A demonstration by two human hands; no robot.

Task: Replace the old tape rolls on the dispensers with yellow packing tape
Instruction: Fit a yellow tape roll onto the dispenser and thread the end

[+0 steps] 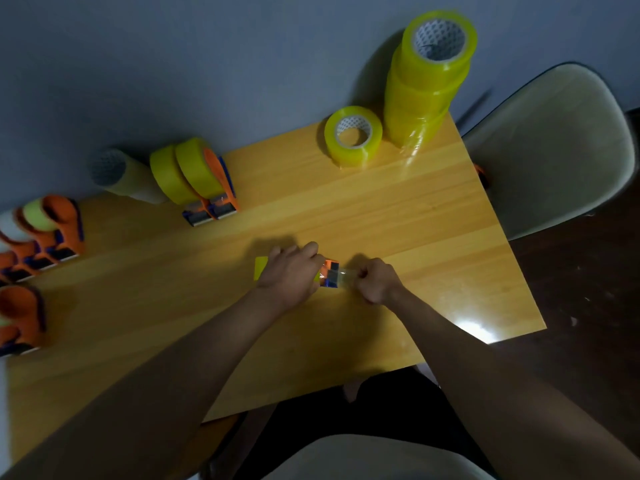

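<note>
Two hands work one dispenser (329, 273) on the desk (346, 209): left hand (291, 275) grips it, right hand (375, 280) pinches the tape end (344, 275), which could tear or stick to itself.

Dispenser (329, 273) sits mid table (415, 216) btwn my hands: left hand (291, 271) on it, right hand (377, 280) just right of it. Two loaded dispensers (204, 181) behind-left; more at far left edge. Single roll (353, 135) behind-right, w/ roll stack (429, 77) right of it.
</note>
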